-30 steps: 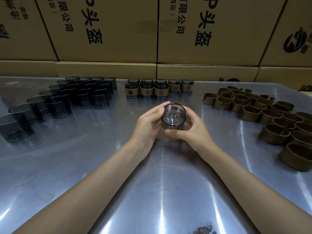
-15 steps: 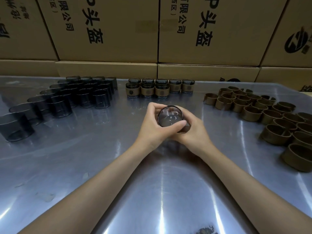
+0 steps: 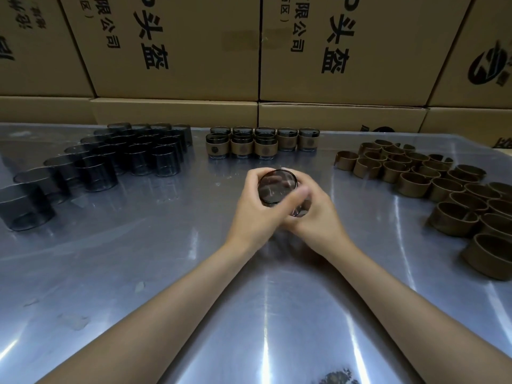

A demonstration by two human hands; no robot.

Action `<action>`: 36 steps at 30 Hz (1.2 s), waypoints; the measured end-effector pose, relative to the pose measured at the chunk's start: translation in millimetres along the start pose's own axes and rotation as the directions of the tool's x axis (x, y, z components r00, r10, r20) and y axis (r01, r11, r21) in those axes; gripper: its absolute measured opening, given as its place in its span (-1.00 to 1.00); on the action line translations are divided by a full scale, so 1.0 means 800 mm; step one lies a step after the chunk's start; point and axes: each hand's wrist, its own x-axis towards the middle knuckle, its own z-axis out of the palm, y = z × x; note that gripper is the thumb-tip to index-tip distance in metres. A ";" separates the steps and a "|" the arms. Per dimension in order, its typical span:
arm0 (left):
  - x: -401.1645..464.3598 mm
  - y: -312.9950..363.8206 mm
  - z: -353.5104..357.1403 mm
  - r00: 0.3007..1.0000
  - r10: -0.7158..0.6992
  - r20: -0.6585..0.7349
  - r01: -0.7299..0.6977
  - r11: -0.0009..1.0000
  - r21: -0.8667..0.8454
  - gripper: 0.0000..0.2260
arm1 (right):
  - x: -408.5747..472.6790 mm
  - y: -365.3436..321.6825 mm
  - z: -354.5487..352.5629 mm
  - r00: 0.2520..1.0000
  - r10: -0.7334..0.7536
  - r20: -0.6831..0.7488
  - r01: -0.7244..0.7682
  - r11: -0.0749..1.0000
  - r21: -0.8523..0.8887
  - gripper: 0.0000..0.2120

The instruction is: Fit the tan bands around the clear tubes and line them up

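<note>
Both hands, left hand (image 3: 256, 210) and right hand (image 3: 313, 217), wrap the clear tube (image 3: 277, 187); squeeze unevenly and its band, hidden under your fingers, may seat crooked.

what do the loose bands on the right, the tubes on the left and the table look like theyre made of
Loose tan bands: matte, opaque brown, probably kraft card or faux leather; no shine shows.
Bare tubes: smoky see-through glass or hard plastic; the table shows through their walls and their rims catch light.
Table: brushed metal, likely stainless steel, with streaky glare and blurred reflections.
</note>
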 end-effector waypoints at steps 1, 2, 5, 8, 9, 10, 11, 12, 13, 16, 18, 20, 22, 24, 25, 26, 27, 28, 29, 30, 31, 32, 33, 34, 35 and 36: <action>-0.001 -0.001 0.002 0.999 0.034 -0.012 -0.033 0.996 0.078 -0.59 | 0.000 0.002 0.000 1.000 0.019 -0.015 -0.019 1.000 -0.002 -0.41; 0.000 -0.001 0.002 0.998 0.046 -0.041 -0.040 0.990 0.136 -0.62 | 0.001 0.003 -0.001 0.999 0.033 -0.028 -0.033 0.999 -0.016 -0.39; 0.004 0.000 -0.004 0.992 -0.061 -0.108 0.072 0.992 0.107 -0.78 | 0.000 -0.001 0.000 0.996 0.033 -0.080 -0.040 0.996 -0.083 -0.31; 0.008 0.000 -0.006 0.964 -0.248 -0.093 0.248 0.969 -0.013 -0.58 | -0.003 -0.011 0.007 0.991 -0.032 -0.130 0.012 0.988 -0.151 -0.37; 0.008 0.001 -0.006 0.955 -0.287 -0.081 0.282 0.958 -0.058 -0.54 | -0.004 -0.014 0.009 0.989 -0.057 -0.137 0.034 0.986 -0.160 -0.38; 0.009 0.001 -0.006 0.947 -0.314 -0.058 0.308 0.946 -0.102 -0.50 | -0.005 -0.016 0.010 0.988 -0.074 -0.138 0.052 0.987 -0.154 -0.39; 0.010 0.001 -0.007 0.943 -0.331 -0.031 0.324 0.936 -0.136 -0.46 | -0.007 -0.018 0.010 0.988 -0.083 -0.134 0.064 0.988 -0.141 -0.38; 0.010 0.003 -0.007 0.940 -0.341 -0.012 0.334 0.928 -0.165 -0.44 | -0.008 -0.020 0.010 0.988 -0.088 -0.128 0.071 0.989 -0.129 -0.36; 0.010 0.003 -0.007 0.939 -0.345 -0.003 0.338 0.922 -0.189 -0.43 | -0.008 -0.021 0.009 0.988 -0.089 -0.127 0.073 0.990 -0.125 -0.34; 0.011 0.003 -0.006 0.926 -0.378 -0.001 0.362 0.888 -0.284 -0.48 | -0.007 -0.021 0.010 0.985 -0.082 -0.153 0.060 0.989 -0.138 -0.36; 0.012 0.002 -0.006 0.926 -0.376 -0.023 0.354 0.891 -0.284 -0.56 | -0.006 -0.019 0.010 0.984 -0.073 -0.162 0.049 0.988 -0.150 -0.37; 0.013 0.000 -0.006 0.940 -0.336 -0.053 0.313 0.916 -0.251 -0.64 | -0.006 -0.016 0.010 0.985 -0.071 -0.156 0.046 0.987 -0.157 -0.38; 0.011 0.001 -0.006 0.953 -0.296 -0.063 0.271 0.927 -0.259 -0.68 | -0.005 -0.014 0.010 0.985 -0.067 -0.158 0.043 0.988 -0.149 -0.40; 0.008 0.005 -0.004 0.966 -0.256 -0.046 0.235 0.934 -0.267 -0.68 | -0.004 -0.012 0.009 0.986 -0.053 -0.157 0.033 0.991 -0.129 -0.40; 0.006 0.006 -0.002 0.970 -0.237 -0.047 0.216 0.939 -0.267 -0.70 | -0.004 -0.011 0.010 0.987 -0.046 -0.156 0.027 0.992 -0.122 -0.40; 0.004 0.007 -0.001 0.972 -0.228 -0.051 0.207 0.942 -0.265 -0.72 | -0.004 -0.009 0.010 0.987 -0.040 -0.155 0.022 0.993 -0.119 -0.40; 0.004 0.007 0.000 0.972 -0.228 -0.057 0.205 0.943 -0.261 -0.72 | -0.003 -0.008 0.010 0.987 -0.038 -0.155 0.019 0.993 -0.119 -0.39; 0.003 0.009 0.001 0.969 -0.237 -0.064 0.212 0.941 -0.265 -0.72 | -0.003 -0.008 0.010 0.988 -0.037 -0.153 0.018 0.992 -0.121 -0.39; 0.003 0.009 0.001 0.965 -0.252 -0.072 0.223 0.935 -0.276 -0.71 | -0.003 -0.008 0.010 0.988 -0.039 -0.149 0.020 0.992 -0.125 -0.39; 0.003 0.009 0.000 0.959 -0.271 -0.080 0.237 0.924 -0.300 -0.70 | -0.003 -0.008 0.010 0.989 -0.044 -0.141 0.025 0.991 -0.131 -0.39; 0.004 0.009 -0.001 0.953 -0.292 -0.087 0.250 0.912 -0.326 -0.71 | -0.003 -0.008 0.010 0.990 -0.051 -0.129 0.033 0.990 -0.140 -0.39; 0.005 0.010 -0.001 0.945 -0.314 -0.090 0.264 0.896 -0.356 -0.73 | -0.004 -0.009 0.010 0.991 -0.060 -0.117 0.041 0.987 -0.153 -0.39; 0.006 0.009 -0.001 0.938 -0.334 -0.093 0.277 0.883 -0.380 -0.76 | -0.004 -0.010 0.010 0.992 -0.067 -0.105 0.050 0.985 -0.163 -0.38; 0.007 0.009 -0.002 0.932 -0.350 -0.093 0.287 0.871 -0.398 -0.79 | -0.005 -0.011 0.011 0.993 -0.074 -0.093 0.058 0.985 -0.165 -0.37; 0.007 0.008 -0.002 0.929 -0.359 -0.093 0.295 0.867 -0.401 -0.81 | -0.005 -0.013 0.011 0.993 -0.082 -0.079 0.069 0.985 -0.161 -0.36; 0.007 0.008 -0.003 0.928 -0.361 -0.091 0.301 0.871 -0.389 -0.84 | -0.006 -0.014 0.011 0.994 -0.093 -0.062 0.082 0.984 -0.156 -0.35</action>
